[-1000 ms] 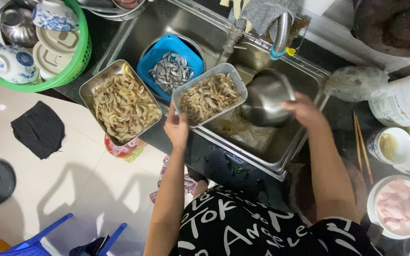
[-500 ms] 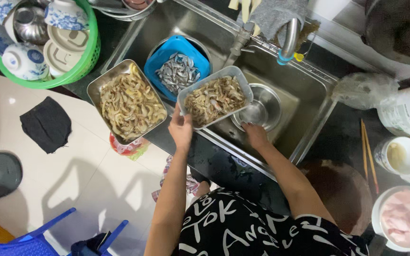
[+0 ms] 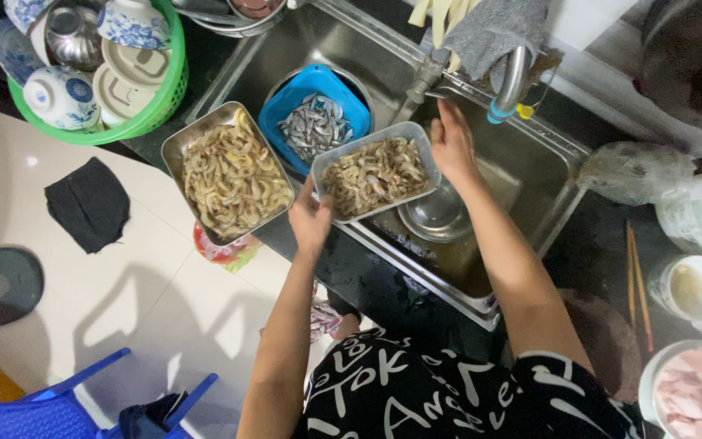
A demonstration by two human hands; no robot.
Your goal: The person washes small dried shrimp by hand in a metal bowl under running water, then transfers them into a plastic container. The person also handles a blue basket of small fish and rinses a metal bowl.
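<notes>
- The person stands at the stainless steel sink (image 3: 530, 175) in the middle of the frame, and the left hand (image 3: 312, 219) closes its fingers on the near left corner of the rectangular metal tray of raw shrimp (image 3: 375, 172).
- This tray rests across the divider of the sink, a little tilted, partly above the right basin. It looks to me like only one hand carries its weight.
- The right hand (image 3: 451, 146) is at the far right corner of the same tray, fingers loosely spread and pointing up toward the curved metal tap (image 3: 512, 77). I cannot tell if it touches the tray rim or only hovers near.
- Below the tray, in the right basin, lies a round steel bowl (image 3: 439, 215).
- To do this well, I think the left grip should stay firm and low on the rim, so that the tray does not tip its shrimp into the basin.
- Just beside, to the left, sits a larger metal tray of shrimp (image 3: 229, 175), and behind it a blue plastic basket of small fish (image 3: 314, 118). The held tray should be kept apart from both, I judge.
- A green basket of bowls (image 3: 91, 61) is in the upper left, well apart.
</notes>
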